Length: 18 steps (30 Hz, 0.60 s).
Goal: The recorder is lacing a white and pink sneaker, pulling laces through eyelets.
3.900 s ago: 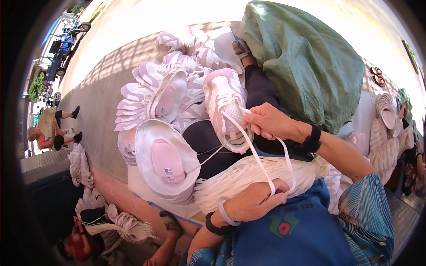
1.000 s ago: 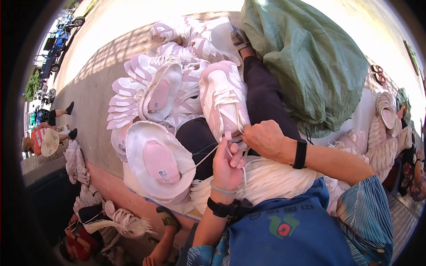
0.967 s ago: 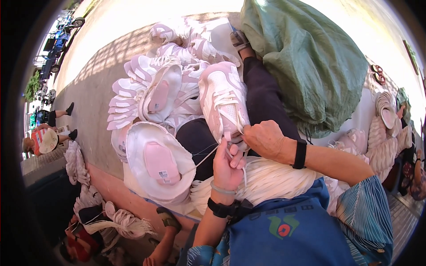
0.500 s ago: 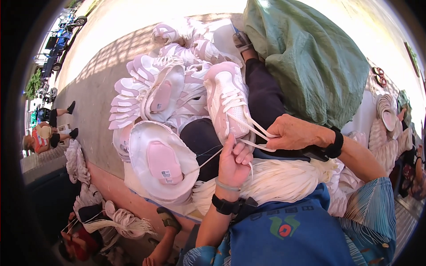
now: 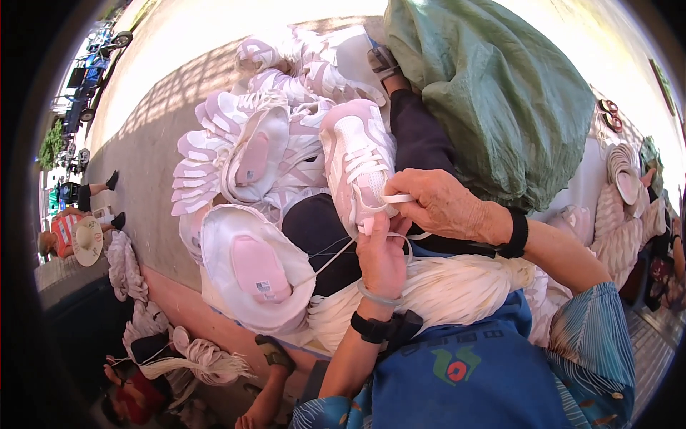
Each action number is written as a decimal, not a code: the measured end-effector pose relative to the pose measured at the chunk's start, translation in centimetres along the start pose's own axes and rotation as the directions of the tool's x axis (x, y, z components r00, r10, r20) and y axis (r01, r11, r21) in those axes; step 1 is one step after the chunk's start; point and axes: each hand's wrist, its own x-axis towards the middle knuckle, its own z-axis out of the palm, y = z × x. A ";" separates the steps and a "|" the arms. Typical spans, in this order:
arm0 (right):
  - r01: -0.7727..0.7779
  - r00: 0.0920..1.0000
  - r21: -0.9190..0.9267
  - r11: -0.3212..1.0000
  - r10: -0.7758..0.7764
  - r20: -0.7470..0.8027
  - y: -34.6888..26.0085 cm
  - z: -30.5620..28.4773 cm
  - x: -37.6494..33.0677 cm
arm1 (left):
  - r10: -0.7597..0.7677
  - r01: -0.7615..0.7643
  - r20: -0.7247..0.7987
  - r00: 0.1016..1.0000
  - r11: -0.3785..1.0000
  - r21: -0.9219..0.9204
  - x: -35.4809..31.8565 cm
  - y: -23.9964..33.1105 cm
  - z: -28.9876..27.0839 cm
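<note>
A white and pink shoe upper [image 5: 361, 154] rests between my legs, its toe pointing away from me and its front laced in a crisscross. My right hand [image 5: 454, 207] is closed, pinching a white shoelace [image 5: 400, 199] close above the shoe's opening. Against the pink heel end, my left hand [image 5: 382, 264] is closed with its fingers on the shoe upper; a lace loop hangs beside it. A thin strand runs from there to a wide white upper with a pink insole [image 5: 261, 268] at the left. Across my lap lies a thick bundle of off-white laces [image 5: 457, 289].
More white and pink uppers [image 5: 204, 161] are stacked at the left and far side. A large green sack [image 5: 493, 107] stands at the right beside my leg [image 5: 421, 132]. Other people sit with similar uppers at both sides, one near a straw hat [image 5: 87, 242].
My right hand has moved left, close to the shoe's opening, and the lace stretch between it and the shoe is shorter. My left hand has shifted slightly at the heel.
</note>
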 end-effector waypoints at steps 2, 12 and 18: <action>-0.014 0.998 0.019 1.000 0.013 0.069 0.7 0.3 0.0 | 0.187 -0.190 0.036 0.982 0.954 0.233 -0.3 -0.3 0.1; -0.083 0.996 -0.105 0.991 0.084 0.004 1.1 1.4 -0.4 | -0.040 0.043 0.086 0.996 0.998 -0.035 1.4 1.6 -0.6; -0.095 0.995 -0.097 0.991 0.097 0.013 1.6 1.2 -0.5 | 0.048 -0.067 0.135 0.990 0.987 0.145 1.1 1.4 -0.7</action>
